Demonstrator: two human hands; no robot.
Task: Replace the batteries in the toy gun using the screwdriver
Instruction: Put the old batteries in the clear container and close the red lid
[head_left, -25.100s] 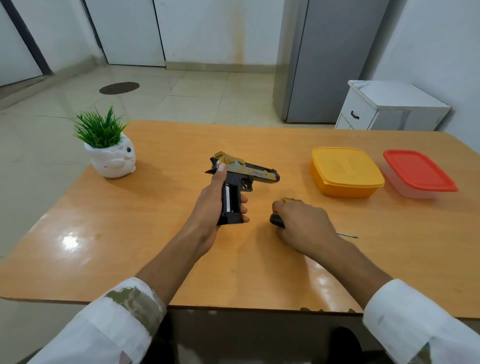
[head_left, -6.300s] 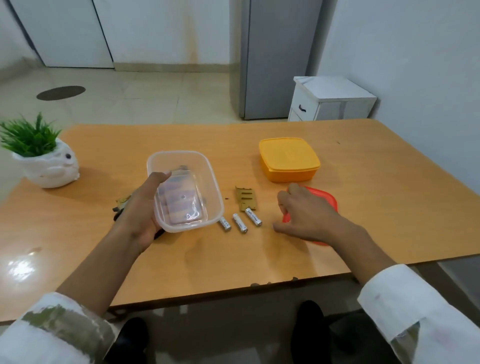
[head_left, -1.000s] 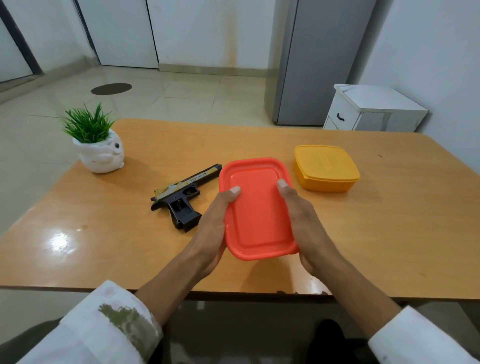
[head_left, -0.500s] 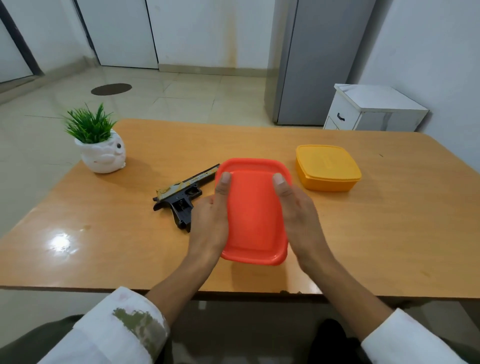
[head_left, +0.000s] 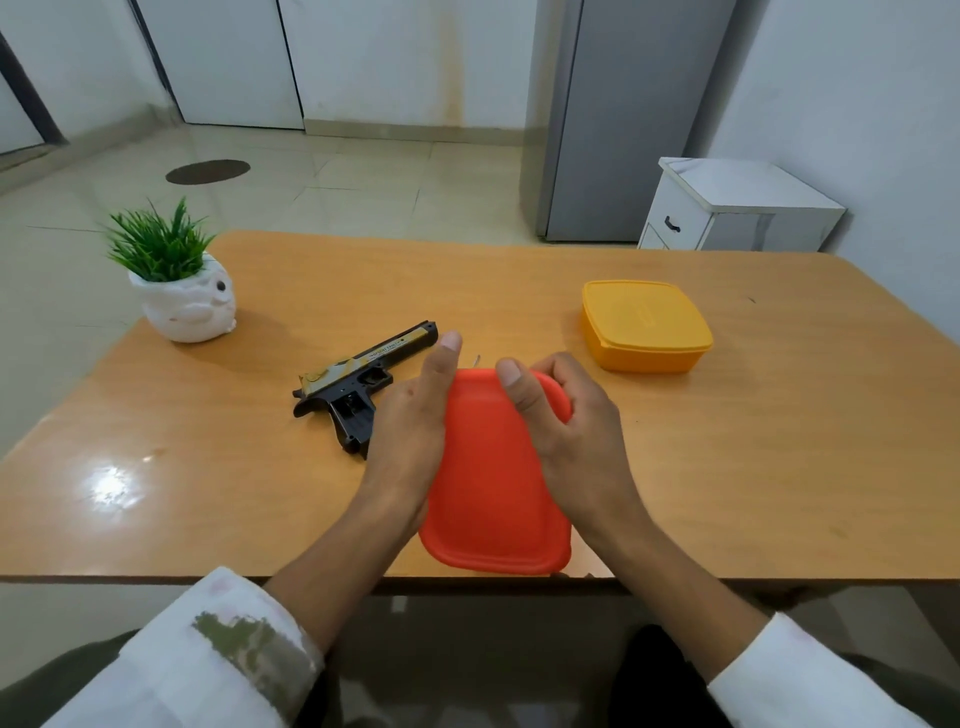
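Note:
A black and gold toy gun lies on its side on the wooden table, left of my hands, barrel pointing away to the right. A container with a red lid sits near the table's front edge. My left hand rests against its left side, fingers straight. My right hand presses on its far right corner, fingers curled over the rim. A thin metal tip shows just beyond the lid. The screwdriver's handle and the batteries are hidden.
A closed yellow container stands at the right rear. A white animal-shaped pot with a green plant stands at the left rear. Beyond the table are a grey cabinet and a small white drawer unit.
Over the last second the red-lidded container has come closer to the table's front edge. My right hand's fingers have curled over its far corner, and my left hand has slid along its side.

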